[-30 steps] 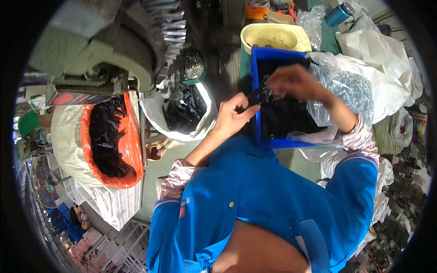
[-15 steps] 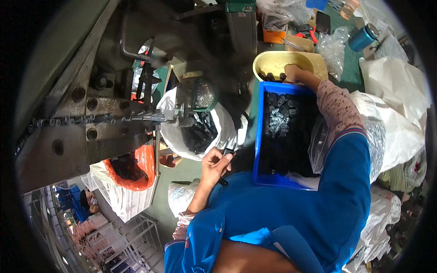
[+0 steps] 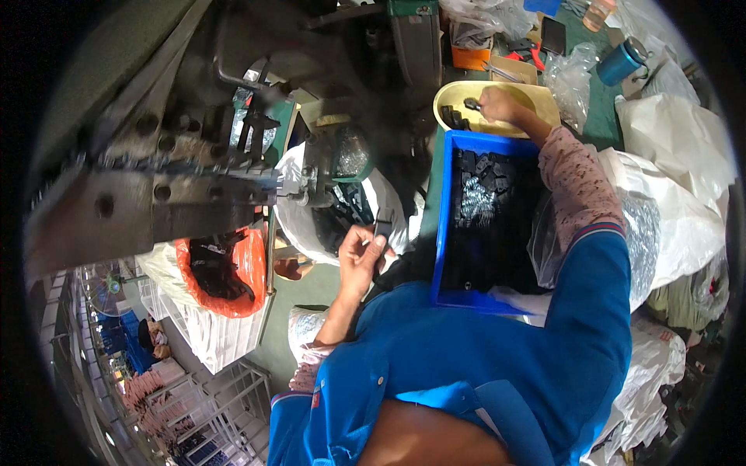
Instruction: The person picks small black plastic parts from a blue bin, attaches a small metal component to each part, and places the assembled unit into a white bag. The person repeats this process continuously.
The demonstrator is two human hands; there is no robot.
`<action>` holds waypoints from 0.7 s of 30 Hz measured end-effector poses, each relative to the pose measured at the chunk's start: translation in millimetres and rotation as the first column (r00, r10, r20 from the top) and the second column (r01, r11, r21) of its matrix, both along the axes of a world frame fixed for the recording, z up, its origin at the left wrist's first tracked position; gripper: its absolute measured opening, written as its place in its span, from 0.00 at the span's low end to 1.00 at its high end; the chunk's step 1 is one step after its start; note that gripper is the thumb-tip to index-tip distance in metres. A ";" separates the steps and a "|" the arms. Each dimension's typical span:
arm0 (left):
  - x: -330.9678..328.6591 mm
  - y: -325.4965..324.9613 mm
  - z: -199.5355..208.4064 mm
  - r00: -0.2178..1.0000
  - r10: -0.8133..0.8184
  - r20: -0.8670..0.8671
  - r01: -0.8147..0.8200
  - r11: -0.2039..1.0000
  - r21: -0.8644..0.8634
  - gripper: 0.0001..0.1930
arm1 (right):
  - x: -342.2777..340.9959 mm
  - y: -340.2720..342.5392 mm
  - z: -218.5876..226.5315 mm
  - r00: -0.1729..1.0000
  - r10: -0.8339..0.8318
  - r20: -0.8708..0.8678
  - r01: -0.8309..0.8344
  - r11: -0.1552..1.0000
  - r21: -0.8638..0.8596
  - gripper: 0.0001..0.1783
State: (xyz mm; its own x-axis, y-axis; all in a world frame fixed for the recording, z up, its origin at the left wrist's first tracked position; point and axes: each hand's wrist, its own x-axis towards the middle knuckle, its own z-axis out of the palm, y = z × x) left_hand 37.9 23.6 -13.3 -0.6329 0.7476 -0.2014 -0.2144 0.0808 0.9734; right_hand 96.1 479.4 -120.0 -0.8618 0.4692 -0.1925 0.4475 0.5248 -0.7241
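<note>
My left hand (image 3: 360,258) is closed on a long black part (image 3: 383,224) that points upward, close to the rim of a white bag (image 3: 386,203) with black pieces in it. Over a yellow tub (image 3: 542,97), my right hand (image 3: 499,104) pinches a small black piece (image 3: 472,103) between its fingers. More dark pieces (image 3: 454,118) lie at the tub's left end. Just this side of the tub stands a blue bin (image 3: 440,233) filled with black blocks (image 3: 483,179); its right part is in shadow under my right arm.
A dark metal machine (image 3: 116,225) fills the left side, its head (image 3: 307,182) above the white bag. Below it sits an orange bag (image 3: 259,264) of dark parts. Far right are a blue bottle (image 3: 620,64), a phone (image 3: 553,36), red-handled pliers (image 3: 536,54) and white sacks (image 3: 660,140).
My right hand has lifted slightly in the tub, and the small black piece now shows in its fingers. My left hand has moved up, its black part turned more upright.
</note>
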 end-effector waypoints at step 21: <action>-95.8 -46.6 8.6 0.888 -0.075 -0.453 0.181 0.964 0.197 0.15 | -1.3 -338.0 152.5 0.867 -0.330 -0.373 -0.084 0.641 -0.763 0.16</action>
